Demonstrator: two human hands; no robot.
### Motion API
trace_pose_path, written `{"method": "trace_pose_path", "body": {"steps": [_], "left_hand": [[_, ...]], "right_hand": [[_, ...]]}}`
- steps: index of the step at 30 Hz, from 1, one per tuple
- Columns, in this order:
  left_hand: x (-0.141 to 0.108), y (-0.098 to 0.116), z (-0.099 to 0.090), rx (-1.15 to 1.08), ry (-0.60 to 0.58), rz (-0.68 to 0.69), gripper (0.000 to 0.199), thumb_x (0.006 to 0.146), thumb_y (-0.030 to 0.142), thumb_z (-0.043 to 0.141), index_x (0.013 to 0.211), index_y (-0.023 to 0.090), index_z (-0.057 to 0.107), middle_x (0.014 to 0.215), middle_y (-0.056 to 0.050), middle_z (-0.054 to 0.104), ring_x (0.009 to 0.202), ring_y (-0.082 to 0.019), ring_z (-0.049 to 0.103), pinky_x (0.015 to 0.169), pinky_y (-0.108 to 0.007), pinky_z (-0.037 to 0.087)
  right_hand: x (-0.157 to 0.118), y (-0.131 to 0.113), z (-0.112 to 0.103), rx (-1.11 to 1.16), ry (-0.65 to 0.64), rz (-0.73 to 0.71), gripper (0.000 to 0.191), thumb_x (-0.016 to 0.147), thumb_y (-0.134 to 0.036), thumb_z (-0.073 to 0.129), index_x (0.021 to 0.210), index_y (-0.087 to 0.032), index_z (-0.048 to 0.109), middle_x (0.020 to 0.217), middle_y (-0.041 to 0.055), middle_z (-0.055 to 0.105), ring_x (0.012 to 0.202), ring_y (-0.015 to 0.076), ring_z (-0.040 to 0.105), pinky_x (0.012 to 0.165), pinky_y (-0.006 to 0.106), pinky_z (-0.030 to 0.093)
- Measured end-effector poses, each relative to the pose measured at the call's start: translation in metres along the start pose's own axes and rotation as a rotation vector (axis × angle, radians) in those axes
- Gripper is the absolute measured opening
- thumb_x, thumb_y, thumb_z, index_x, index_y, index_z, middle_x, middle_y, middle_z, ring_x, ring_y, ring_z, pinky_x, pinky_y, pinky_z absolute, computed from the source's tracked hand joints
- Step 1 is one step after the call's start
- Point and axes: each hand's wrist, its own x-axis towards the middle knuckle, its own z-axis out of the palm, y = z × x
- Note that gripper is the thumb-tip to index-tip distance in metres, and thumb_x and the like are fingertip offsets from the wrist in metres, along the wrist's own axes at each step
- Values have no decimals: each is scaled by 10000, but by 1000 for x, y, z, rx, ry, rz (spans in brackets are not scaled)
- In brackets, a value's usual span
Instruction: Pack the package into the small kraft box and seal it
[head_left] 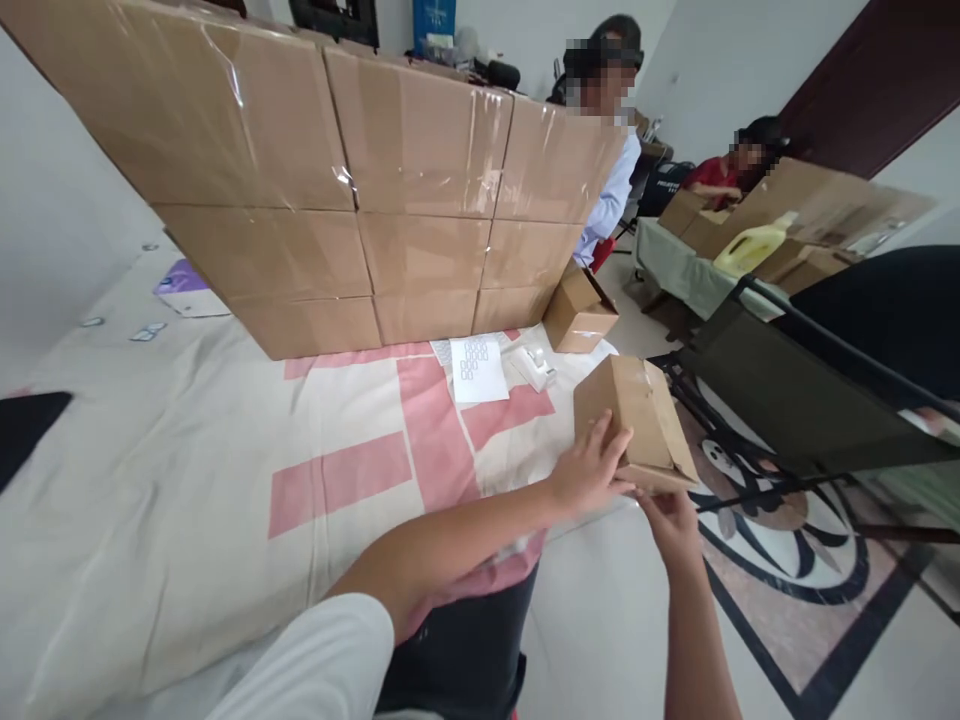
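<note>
A small brown cardboard box [652, 410] is held tilted at the right edge of the bed-like surface, partly over the floor. My left hand [592, 465] presses on its near left side with the fingers spread along the cardboard. From below, my right hand [671, 515] grips the near bottom edge; some of its fingertips are hidden under the box. Just beyond lie a white tape dispenser [534, 368] and a white paper sheet [480, 370] with small printed squares. Another small cardboard box [581, 312] stands behind them.
A wall of stacked cardboard boxes [420, 265] stands along the back of the cloth-covered surface [187, 480]. A folding chair [810, 390] is close on the right. Two people work beyond, one at a table with boxes and a yellow jug [754, 245].
</note>
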Motion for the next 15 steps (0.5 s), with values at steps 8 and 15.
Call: {"method": "trace_pose_path", "body": {"steps": [8,15], "left_hand": [[146,-30,-55,100,-34,-375,793,975,212,593,1659,138,197,1672,-388,207,1384,-443,580,900,-502,632],[-58,-88,-190,30,-182,-52,174,912,330,628,763,245,654,679,28,684,601,-138,638,518,-265,399]], "right_hand": [[177,-54,84,-508,44,97,790,683,-374,697,1385,-76,491,1283,305,632,1208,409,632,1024,548,504],[83,-96,148,-506,168,-281,504,806,-440,663,1234,-175,639,1019,144,651,806,333,644,748,521,569]]}}
